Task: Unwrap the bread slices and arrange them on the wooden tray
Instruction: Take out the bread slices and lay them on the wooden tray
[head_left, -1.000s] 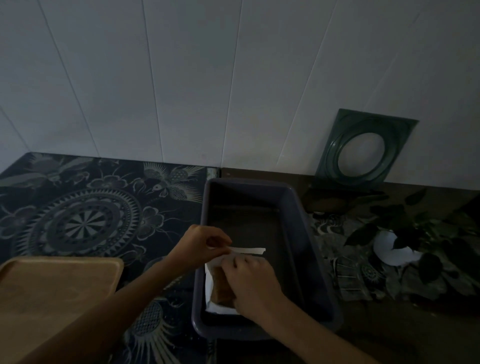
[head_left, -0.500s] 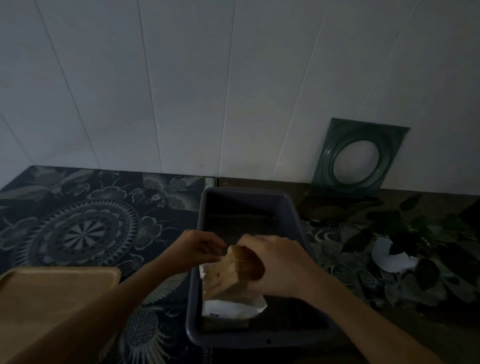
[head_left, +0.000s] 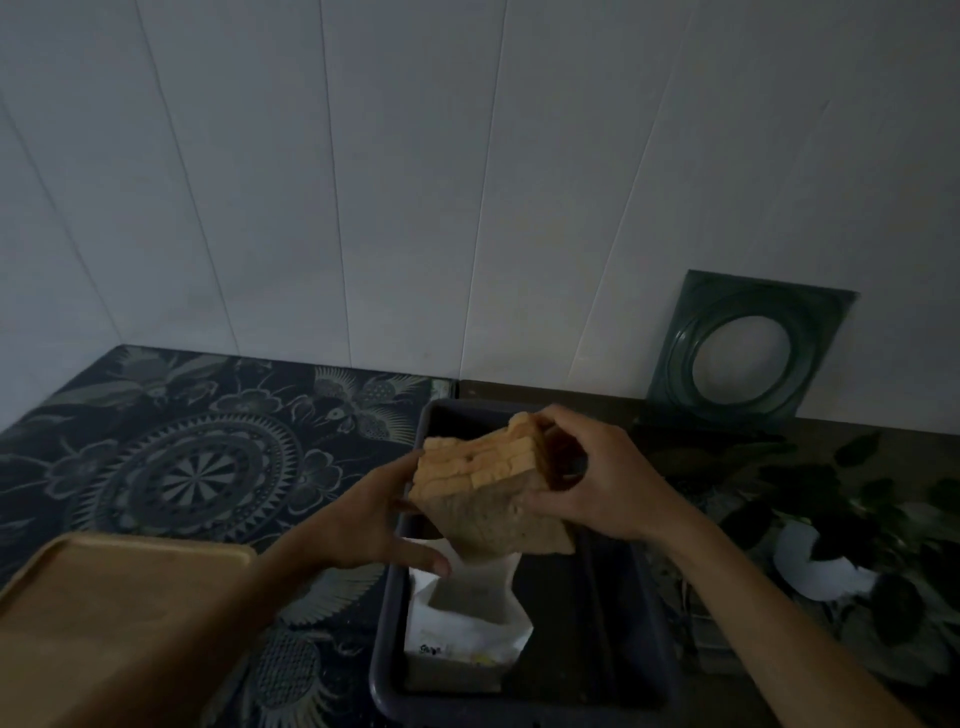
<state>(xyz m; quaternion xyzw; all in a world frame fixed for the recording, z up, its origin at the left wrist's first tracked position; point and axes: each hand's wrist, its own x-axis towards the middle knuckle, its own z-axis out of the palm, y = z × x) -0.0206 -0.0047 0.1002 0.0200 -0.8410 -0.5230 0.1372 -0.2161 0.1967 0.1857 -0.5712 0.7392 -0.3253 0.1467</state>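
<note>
A stack of bread slices (head_left: 483, 488) hangs in the air above the dark grey plastic tub (head_left: 628, 613). My right hand (head_left: 597, 478) grips the stack's right end. My left hand (head_left: 379, 514) touches its left side with fingers spread, one finger near the wrapper. The white wrapper (head_left: 467, 629) stands open and empty inside the tub, below the bread. The wooden tray (head_left: 119, 597) lies at the lower left on the patterned cloth, with nothing on it.
A dark patterned cloth (head_left: 197, 467) covers the left of the counter. A green square frame with a round hole (head_left: 743, 348) leans on the white wall. Dark leaves and a white scrap (head_left: 821, 571) lie to the tub's right.
The bread stack has come out of the wrapper and risen above the tub in my right hand. The wrapper stays in the tub. My left hand moved from the wrapper to the bread's side.
</note>
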